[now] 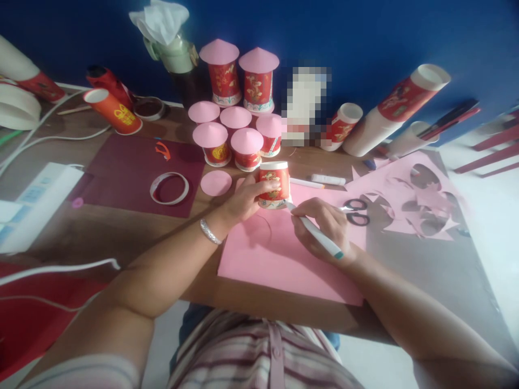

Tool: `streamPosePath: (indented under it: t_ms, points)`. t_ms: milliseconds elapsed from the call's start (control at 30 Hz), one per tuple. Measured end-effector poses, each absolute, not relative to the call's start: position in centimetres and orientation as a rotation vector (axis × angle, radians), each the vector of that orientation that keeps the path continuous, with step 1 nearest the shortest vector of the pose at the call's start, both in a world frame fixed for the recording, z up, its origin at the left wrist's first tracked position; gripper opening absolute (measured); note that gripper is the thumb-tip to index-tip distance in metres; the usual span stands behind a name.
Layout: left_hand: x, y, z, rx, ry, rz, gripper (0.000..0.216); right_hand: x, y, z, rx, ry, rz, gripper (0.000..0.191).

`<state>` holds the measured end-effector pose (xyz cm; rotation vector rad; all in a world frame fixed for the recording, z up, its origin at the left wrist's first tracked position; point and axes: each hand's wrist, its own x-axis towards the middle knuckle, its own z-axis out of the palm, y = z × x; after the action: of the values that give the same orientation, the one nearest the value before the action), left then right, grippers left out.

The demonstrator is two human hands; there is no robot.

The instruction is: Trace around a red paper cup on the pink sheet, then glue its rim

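left hand [249, 195] grips red cup [281, 175]; right hand [327, 222] pinches marker [318, 236], tip at the pale rim [272, 204]. best, i'd judge: steady cup, light strokes, slow turns.

Seven cone-roofed cups [235, 117] — one held cup [274, 174], one held marker [322, 239] — one pink disc [216, 183]
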<state>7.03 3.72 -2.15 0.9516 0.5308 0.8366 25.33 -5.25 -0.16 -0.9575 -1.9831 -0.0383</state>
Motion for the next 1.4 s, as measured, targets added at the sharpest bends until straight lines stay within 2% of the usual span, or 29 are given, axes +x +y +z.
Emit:
streamPosePath:
  t_ms: [467, 1400]
  points:
    - [7.1, 3.2, -0.9, 0.910, 0.544, 0.813, 0.027, 25.3, -5.0, -0.3, -0.955, -1.992, -0.059, 0.018]
    - [6.8, 4.0, -2.7, 0.892, 0.522, 0.834, 0.030, 25.3, -5.6, 0.3, -0.873, -1.999, -0.006, 0.018]
